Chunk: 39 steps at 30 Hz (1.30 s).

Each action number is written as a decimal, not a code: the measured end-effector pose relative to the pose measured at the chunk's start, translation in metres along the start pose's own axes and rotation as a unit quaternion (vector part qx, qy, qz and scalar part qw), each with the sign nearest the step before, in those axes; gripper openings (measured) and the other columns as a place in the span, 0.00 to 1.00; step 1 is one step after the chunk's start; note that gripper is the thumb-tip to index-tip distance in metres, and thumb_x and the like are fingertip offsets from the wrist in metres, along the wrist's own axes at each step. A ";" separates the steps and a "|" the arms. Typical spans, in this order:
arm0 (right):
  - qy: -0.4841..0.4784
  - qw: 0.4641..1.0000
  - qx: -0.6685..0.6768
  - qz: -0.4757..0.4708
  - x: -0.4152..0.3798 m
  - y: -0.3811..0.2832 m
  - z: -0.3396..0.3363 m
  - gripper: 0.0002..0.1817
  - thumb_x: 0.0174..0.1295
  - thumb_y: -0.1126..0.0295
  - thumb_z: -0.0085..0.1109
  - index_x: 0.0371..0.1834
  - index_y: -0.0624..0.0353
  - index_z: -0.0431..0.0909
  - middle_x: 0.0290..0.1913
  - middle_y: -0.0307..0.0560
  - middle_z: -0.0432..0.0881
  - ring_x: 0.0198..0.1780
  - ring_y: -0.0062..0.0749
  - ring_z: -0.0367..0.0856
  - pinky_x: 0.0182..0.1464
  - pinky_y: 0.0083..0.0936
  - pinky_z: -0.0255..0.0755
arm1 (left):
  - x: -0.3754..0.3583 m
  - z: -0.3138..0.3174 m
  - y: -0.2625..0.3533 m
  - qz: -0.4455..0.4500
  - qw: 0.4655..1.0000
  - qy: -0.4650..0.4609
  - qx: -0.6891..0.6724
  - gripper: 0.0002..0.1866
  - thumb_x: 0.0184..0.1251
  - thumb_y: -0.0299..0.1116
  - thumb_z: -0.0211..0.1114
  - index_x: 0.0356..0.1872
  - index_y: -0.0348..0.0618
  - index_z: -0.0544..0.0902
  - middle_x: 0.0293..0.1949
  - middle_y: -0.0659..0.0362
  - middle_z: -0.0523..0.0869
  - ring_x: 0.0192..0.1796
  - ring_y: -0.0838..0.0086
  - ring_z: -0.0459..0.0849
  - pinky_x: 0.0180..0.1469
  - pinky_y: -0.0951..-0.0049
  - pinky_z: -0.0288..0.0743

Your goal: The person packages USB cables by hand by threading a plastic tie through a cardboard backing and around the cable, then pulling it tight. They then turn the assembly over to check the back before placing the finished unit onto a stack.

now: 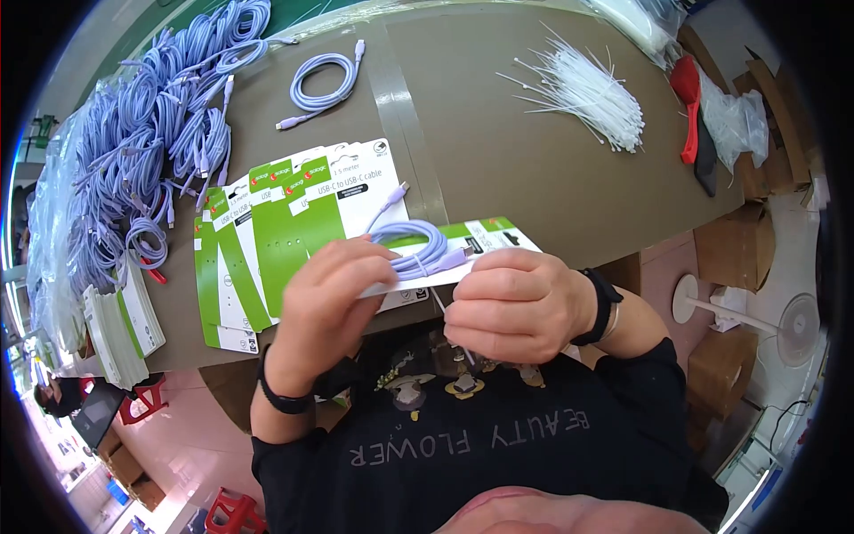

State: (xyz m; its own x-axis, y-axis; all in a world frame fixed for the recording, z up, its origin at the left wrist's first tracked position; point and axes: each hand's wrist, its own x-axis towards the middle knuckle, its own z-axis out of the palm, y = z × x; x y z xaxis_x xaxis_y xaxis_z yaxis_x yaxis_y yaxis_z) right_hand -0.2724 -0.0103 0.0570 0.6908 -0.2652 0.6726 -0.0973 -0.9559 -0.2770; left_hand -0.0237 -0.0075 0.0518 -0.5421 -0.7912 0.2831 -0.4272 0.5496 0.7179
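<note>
A lilac USB-C cable [433, 238] lies coiled on a green and white packaging card [492, 233], held up over the table's near edge. My left hand [327, 289] is closed around the card's left end, with its fingertips by the coil. My right hand [520, 307] is closed at the card's right side. From under the card a thin white cable tie [439, 300] runs into the right fingers, and its tail comes out below them. One cable plug points up past the card. Fingers hide part of the card's lower edge.
Several printed cards [298, 218] lie overlapping on the brown table [480, 107]. A heap of lilac cables [142, 133] fills the left side, near a stack of cards [116, 334]. One coiled cable [298, 84], white cable ties [592, 93] and a red-handled brush [689, 107] lie farther back.
</note>
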 end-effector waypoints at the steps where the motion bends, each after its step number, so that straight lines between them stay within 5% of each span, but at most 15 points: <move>1: 0.002 1.000 -0.002 0.002 0.003 -0.004 -0.004 0.10 0.50 0.74 0.61 0.36 0.59 0.77 0.41 0.42 0.80 0.42 0.33 0.80 0.47 0.31 0.77 | 0.005 -0.003 0.005 0.001 1.000 -0.003 0.000 0.21 0.43 0.15 0.67 0.42 0.42 0.79 0.44 0.55 0.83 0.46 0.57 0.82 0.52 0.61 0.76; 4: 0.010 0.995 -0.011 0.098 0.013 -0.015 -0.014 0.11 0.54 0.75 0.62 0.40 0.61 0.74 0.44 0.48 0.82 0.39 0.36 0.81 0.45 0.32 0.77 | 0.026 -0.020 0.027 -0.208 0.957 0.071 -0.190 0.26 0.43 0.19 0.71 0.49 0.43 0.77 0.46 0.54 0.83 0.46 0.58 0.83 0.51 0.63 0.77; 5: 0.012 0.995 -0.013 0.098 0.012 -0.015 -0.012 0.11 0.54 0.75 0.62 0.40 0.61 0.74 0.44 0.48 0.82 0.39 0.36 0.81 0.45 0.32 0.77 | 0.033 -0.020 0.024 -0.207 0.957 0.069 -0.189 0.26 0.43 0.19 0.71 0.49 0.43 0.77 0.46 0.54 0.83 0.46 0.58 0.83 0.51 0.63 0.77; 9: 0.068 0.962 0.091 0.248 -0.006 -0.002 0.014 0.08 0.61 0.78 0.58 0.42 0.63 0.70 0.45 0.51 0.83 0.42 0.33 0.83 0.46 0.28 0.77 | 0.065 -0.018 0.007 -0.045 0.997 0.017 0.059 0.28 0.47 0.25 0.73 0.53 0.44 0.75 0.43 0.54 0.83 0.41 0.61 0.85 0.42 0.65 0.78; 12: 0.117 0.832 0.289 0.459 -0.025 0.007 0.038 0.06 0.68 0.79 0.52 0.45 0.65 0.70 0.45 0.50 0.83 0.45 0.28 0.83 0.47 0.23 0.78 | 0.068 0.014 0.003 0.056 0.923 0.083 0.373 0.23 0.52 0.28 0.71 0.51 0.43 0.76 0.37 0.54 0.83 0.35 0.63 0.84 0.35 0.64 0.76; 13: 0.120 0.830 0.291 0.461 -0.027 0.008 0.040 0.06 0.68 0.79 0.52 0.45 0.65 0.70 0.45 0.50 0.83 0.45 0.28 0.83 0.47 0.23 0.78 | 0.060 0.026 -0.004 0.057 0.923 0.078 0.373 0.23 0.52 0.28 0.71 0.51 0.43 0.76 0.37 0.54 0.83 0.35 0.63 0.84 0.35 0.64 0.76; 15: 0.126 0.809 0.317 0.479 -0.030 0.007 0.045 0.05 0.69 0.78 0.52 0.45 0.65 0.71 0.45 0.48 0.83 0.46 0.24 0.83 0.47 0.21 0.78 | 0.038 0.048 -0.014 -0.139 0.953 -0.039 0.268 0.16 0.55 0.28 0.68 0.46 0.42 0.78 0.31 0.55 0.81 0.30 0.64 0.82 0.32 0.62 0.74; 19: 0.152 0.745 0.397 0.514 -0.032 0.011 0.048 0.04 0.69 0.77 0.54 0.43 0.66 0.73 0.43 0.46 0.83 0.45 0.21 0.82 0.48 0.18 0.78 | 0.033 0.042 -0.010 -0.228 0.967 -0.040 0.104 0.09 0.56 0.27 0.66 0.39 0.42 0.80 0.27 0.56 0.80 0.30 0.65 0.82 0.32 0.64 0.74; 24: 0.171 0.681 0.481 0.526 -0.029 0.015 0.041 0.05 0.66 0.75 0.59 0.40 0.64 0.75 0.38 0.42 0.83 0.41 0.17 0.81 0.43 0.17 0.77 | 0.030 0.043 0.003 -0.143 0.984 -0.039 0.099 0.04 0.57 0.26 0.66 0.33 0.41 0.81 0.27 0.56 0.80 0.27 0.64 0.82 0.29 0.68 0.74; 28: 0.081 0.782 0.334 0.520 -0.027 0.017 0.032 0.08 0.62 0.75 0.62 0.41 0.63 0.75 0.33 0.41 0.82 0.35 0.18 0.81 0.37 0.19 0.75 | 0.029 0.047 0.000 -0.173 0.983 -0.006 0.065 0.04 0.56 0.24 0.66 0.33 0.40 0.81 0.27 0.56 0.80 0.28 0.65 0.82 0.31 0.69 0.74; 32: 0.070 0.822 0.246 0.509 -0.027 0.014 0.038 0.09 0.59 0.75 0.63 0.40 0.63 0.74 0.29 0.43 0.81 0.31 0.24 0.80 0.34 0.22 0.74 | 0.030 0.045 0.001 -0.185 0.981 -0.014 0.057 0.05 0.55 0.22 0.66 0.33 0.39 0.82 0.27 0.56 0.80 0.28 0.65 0.82 0.31 0.70 0.75; 39: 0.066 0.827 0.219 0.514 -0.024 0.013 0.045 0.09 0.58 0.75 0.62 0.40 0.63 0.74 0.29 0.47 0.81 0.31 0.32 0.82 0.35 0.25 0.74 | 0.031 0.043 0.000 -0.188 0.981 -0.021 0.049 0.04 0.56 0.22 0.66 0.33 0.38 0.81 0.27 0.55 0.80 0.28 0.66 0.82 0.32 0.69 0.75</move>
State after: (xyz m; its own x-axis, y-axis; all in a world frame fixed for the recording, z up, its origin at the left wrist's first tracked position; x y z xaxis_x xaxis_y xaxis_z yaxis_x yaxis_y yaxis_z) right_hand -0.2583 -0.0107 0.0062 0.3171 -0.9483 -0.0107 -0.2956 -0.0881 -0.9512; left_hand -0.0715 -0.0207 0.0337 -0.3609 -0.9325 -0.0178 -0.6697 0.2458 0.7008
